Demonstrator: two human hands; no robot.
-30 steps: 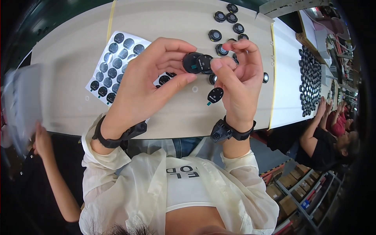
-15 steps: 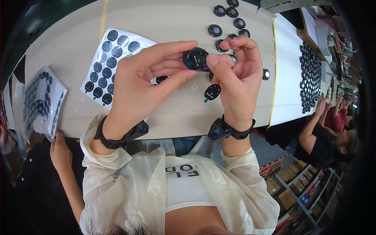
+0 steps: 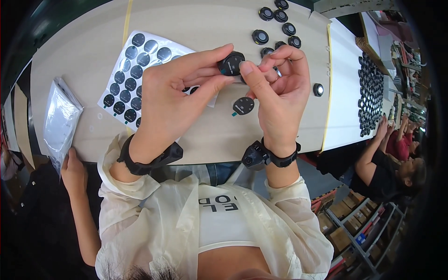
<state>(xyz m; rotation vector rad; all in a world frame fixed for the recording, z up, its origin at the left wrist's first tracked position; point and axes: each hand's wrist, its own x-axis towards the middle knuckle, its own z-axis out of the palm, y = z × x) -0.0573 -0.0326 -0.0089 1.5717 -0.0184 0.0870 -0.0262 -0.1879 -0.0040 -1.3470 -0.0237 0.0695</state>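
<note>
Between thumb and fingers, my left hand [image 3: 175, 88] grips a small round black part [image 3: 224, 63]. A black round label [image 3: 233, 66] with a green tab lies over its face. The thumb of my right hand [image 3: 282, 100] presses on that label's right edge, while its index finger is bent up and away. A second black label [image 3: 243, 106] with a green tab hangs from the lower fingers of my right hand. Under my left hand is a white sheet [image 3: 179, 48] carrying rows of such labels, partly hidden by the hand and wrist.
Several round black parts [image 3: 260, 37] with grey centres lie beyond my right hand; one [image 3: 318, 89] sits apart at right. Many more [image 3: 371, 93] stand in rows on a white surface. At left, another person's hand [image 3: 73, 172] holds a clear plastic bag [image 3: 60, 116].
My right thumb and the hanging label have shifted slightly left. The other person's bag has turned from its side with dark round labels to a white side.
</note>
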